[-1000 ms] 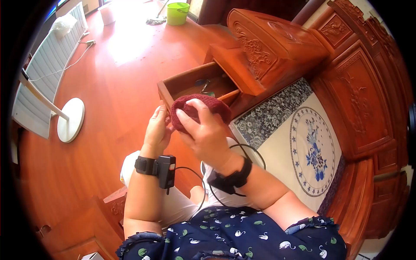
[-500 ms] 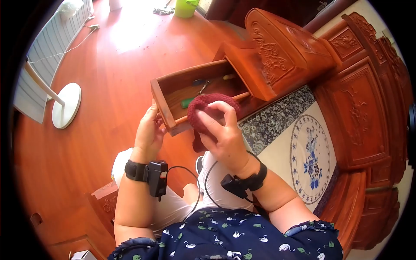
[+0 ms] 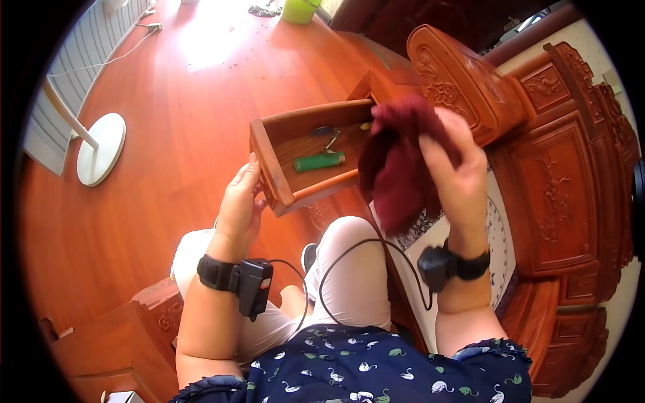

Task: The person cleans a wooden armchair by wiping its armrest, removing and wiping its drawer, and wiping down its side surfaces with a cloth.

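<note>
Currently, right hand [image 3: 463, 161] clutches maroon cloth [image 3: 400, 174], overlapping near edge of drawer [image 3: 271, 164] in view; left hand [image 3: 240, 201], farther from cloth, touches drawer's front edge, clasp unclear.

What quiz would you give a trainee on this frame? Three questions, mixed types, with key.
1. Multiple choice: which hand holds the dark red cloth?
A) left
B) right
C) both

2. True or false: the left hand is at the front end of the drawer.

3. Fill the gap: the green item lies ____ the drawer.

Key:
1. B: only the right hand has its fingers on the cloth.
2. True.
3. inside
</note>
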### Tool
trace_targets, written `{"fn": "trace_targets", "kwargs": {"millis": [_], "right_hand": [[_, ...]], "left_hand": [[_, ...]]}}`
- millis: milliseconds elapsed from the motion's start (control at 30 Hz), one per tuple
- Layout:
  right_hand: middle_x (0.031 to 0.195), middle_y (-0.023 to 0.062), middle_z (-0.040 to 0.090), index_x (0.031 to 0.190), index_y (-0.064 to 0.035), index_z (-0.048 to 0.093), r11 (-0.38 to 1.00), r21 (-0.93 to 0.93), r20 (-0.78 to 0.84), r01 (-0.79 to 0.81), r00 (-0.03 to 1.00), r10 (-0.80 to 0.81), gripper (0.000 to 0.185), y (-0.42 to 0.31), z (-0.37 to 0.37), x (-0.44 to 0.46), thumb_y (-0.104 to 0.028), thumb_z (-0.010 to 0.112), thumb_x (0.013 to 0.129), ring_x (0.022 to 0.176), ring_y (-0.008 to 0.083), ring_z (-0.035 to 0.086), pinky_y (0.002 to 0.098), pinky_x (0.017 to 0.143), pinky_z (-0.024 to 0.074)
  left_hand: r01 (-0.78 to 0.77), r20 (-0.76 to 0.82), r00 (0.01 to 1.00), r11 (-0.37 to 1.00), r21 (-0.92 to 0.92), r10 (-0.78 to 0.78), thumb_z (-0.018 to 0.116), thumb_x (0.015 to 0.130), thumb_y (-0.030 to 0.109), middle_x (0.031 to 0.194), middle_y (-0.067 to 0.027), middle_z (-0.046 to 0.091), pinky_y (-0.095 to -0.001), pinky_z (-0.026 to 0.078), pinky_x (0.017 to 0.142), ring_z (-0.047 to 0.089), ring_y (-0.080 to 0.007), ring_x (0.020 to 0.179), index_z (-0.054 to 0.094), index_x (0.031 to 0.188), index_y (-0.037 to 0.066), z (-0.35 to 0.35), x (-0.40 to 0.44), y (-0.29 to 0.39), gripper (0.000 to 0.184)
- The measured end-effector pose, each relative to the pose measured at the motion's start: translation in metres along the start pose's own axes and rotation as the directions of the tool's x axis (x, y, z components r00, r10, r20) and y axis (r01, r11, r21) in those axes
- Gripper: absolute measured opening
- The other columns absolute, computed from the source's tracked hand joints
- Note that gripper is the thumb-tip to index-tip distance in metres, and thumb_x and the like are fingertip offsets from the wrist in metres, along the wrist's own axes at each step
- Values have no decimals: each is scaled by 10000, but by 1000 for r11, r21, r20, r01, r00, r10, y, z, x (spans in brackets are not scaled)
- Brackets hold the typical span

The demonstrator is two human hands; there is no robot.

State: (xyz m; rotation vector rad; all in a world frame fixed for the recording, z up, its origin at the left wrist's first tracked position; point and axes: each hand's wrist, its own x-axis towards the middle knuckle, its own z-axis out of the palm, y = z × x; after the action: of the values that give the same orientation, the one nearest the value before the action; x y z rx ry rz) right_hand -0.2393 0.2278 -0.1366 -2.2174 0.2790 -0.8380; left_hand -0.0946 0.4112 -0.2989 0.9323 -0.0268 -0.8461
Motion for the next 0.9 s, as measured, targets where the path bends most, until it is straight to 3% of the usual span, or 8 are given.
{"fn": "trace_targets", "kwargs": {"millis": [100, 233, 367, 433, 467, 567, 767, 900], "right_hand": [[1033, 134, 535, 1066, -3, 610, 983, -120, 75, 142, 988, -133, 295, 1, 10, 44, -118, 630, 795, 964, 219, 544, 286, 857, 422], [1028, 208, 529, 1070, -60, 630, 943, -320, 257, 94, 966, -9, 333, 47, 34, 79, -208, 636, 772, 938, 320, 559, 351, 852, 449], [1030, 227, 529, 1057, -95, 633, 834, -497, 490, 242, 871, 39, 301, 68, 60, 85, -222, 593, 788, 927, 363, 554, 363, 861, 450], [1012, 213, 540, 1049, -112, 642, 836, -528, 446, 151, 887, 121, 286, 59, 72, 82, -208, 579, 787, 930, 358, 552, 366, 871, 444], [1012, 213, 540, 1049, -112, 642, 835, -528, 447, 153, 887, 120, 286, 60, 75, 81, -208, 579, 787, 930, 358, 552, 366, 871, 444], [931, 156, 602, 1012, -76, 661, 884, -349, 504, 311, 858, -102, 236, 54, 91, 78, -134, 563, 805, 958, 287, 544, 337, 858, 437], [1009, 192, 552, 1051, -70, 643, 949, -181, 650, 258, 756, -82, 257, 8, 135, 75, -164, 557, 829, 975, 316, 535, 334, 866, 432], [1046, 199, 528, 1037, -66, 644, 917, -168, 644, 361, 745, -176, 240, 10, 130, 66, -175, 562, 840, 979, 326, 529, 339, 862, 432]], "left_hand": [[-2, -2, 1000, 1000, 8, 2, 476, 923, 401, 932, 16, 539, -287, 419, 784, 461, -86, 846, 560, 1079, 111, 2, -2, 3, 340], [10, -16, 1000, 1000, 8, -10, 476, 923, 402, 917, 22, 533, -294, 420, 779, 453, -86, 869, 567, 1066, 126, 5, -4, 5, 323], [18, -23, 1000, 999, 40, -17, 466, 930, 395, 923, 31, 533, -285, 424, 756, 455, -84, 871, 563, 1062, 136, 5, -6, 5, 306], [17, 5, 1000, 999, 28, -17, 461, 932, 399, 932, 33, 540, -282, 426, 746, 461, -81, 865, 560, 1062, 134, 1, -3, 2, 311], [10, 33, 999, 1000, 16, -11, 455, 934, 402, 940, 35, 546, -279, 429, 736, 466, -79, 859, 558, 1063, 132, -1, -3, 1, 317], [23, 58, 998, 1000, 22, -24, 454, 930, 416, 959, 40, 562, -276, 433, 735, 482, -72, 855, 549, 1079, 130, 0, -3, 3, 336], [10, 68, 998, 1000, -27, -8, 464, 926, 422, 925, 33, 571, -271, 408, 752, 504, -66, 855, 559, 1069, 113, 5, -3, 0, 354], [4, 111, 994, 999, -34, -1, 475, 926, 402, 836, 34, 572, -251, 422, 703, 515, -58, 749, 560, 1052, 92, 1, 1, -3, 345]]}}
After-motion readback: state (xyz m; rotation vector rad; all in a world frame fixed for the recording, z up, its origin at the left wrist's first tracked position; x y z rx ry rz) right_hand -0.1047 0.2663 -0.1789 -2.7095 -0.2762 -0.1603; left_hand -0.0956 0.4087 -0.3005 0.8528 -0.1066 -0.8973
